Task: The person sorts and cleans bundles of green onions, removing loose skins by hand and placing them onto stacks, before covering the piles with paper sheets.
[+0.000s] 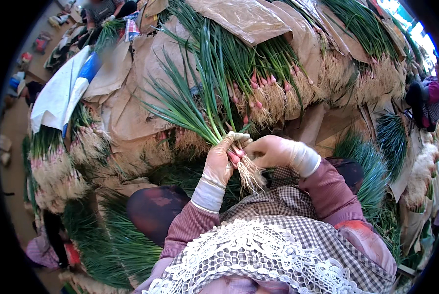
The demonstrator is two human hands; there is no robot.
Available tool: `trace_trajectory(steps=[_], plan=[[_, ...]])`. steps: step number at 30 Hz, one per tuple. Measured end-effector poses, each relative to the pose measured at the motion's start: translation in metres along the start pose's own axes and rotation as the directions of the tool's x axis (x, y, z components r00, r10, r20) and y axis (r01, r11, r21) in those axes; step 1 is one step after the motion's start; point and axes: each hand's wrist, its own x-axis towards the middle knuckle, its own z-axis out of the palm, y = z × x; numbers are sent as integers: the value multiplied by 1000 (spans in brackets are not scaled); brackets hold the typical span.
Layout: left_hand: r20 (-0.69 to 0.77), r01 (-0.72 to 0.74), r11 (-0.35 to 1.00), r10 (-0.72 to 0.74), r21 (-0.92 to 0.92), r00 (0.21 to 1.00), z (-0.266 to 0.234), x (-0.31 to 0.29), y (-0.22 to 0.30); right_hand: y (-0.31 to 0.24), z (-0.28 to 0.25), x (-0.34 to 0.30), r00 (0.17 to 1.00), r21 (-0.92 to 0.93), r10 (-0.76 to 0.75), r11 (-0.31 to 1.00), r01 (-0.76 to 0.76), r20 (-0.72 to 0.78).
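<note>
My left hand (218, 164), in a pale thin glove, is closed round a bunch of spring onions (200, 122). Their green leaves fan out to the upper left. Pink bulbs (235, 157) and pale stringy roots (250, 177) stick out on the near side of the grip, over my lap. My right hand (274, 151), gloved too, is at the bulb end with its fingers drawn together in a pinch. What lies between those fingertips is too small to make out. White cuffs cover both wrists.
Beyond my hands rises a heap of spring onions (266, 95) under brown paper sheets (244, 19). A white and blue sheet (62, 93) covers more bunches at left. Loose greens (114, 235) lie beside my knees. Other people (101, 12) sit at the far left and right.
</note>
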Motion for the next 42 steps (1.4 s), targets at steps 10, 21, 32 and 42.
trace_trajectory(steps=[10,21,32,42], plan=[[-69,-19,1000,20,17,997,21,-15,-16,31,46,77,717,719,337,615,323,-610],[-12,-37,975,35,-218,999,-8,-2,4,42,-7,35,715,-53,89,983,-174,-694],[113,-64,997,67,-34,991,0,-8,17,55,-83,13,725,533,427,840,-97,-541],[24,15,995,-13,-98,1000,1,4,-4,40,-1,8,950,567,228,821,-70,-212]])
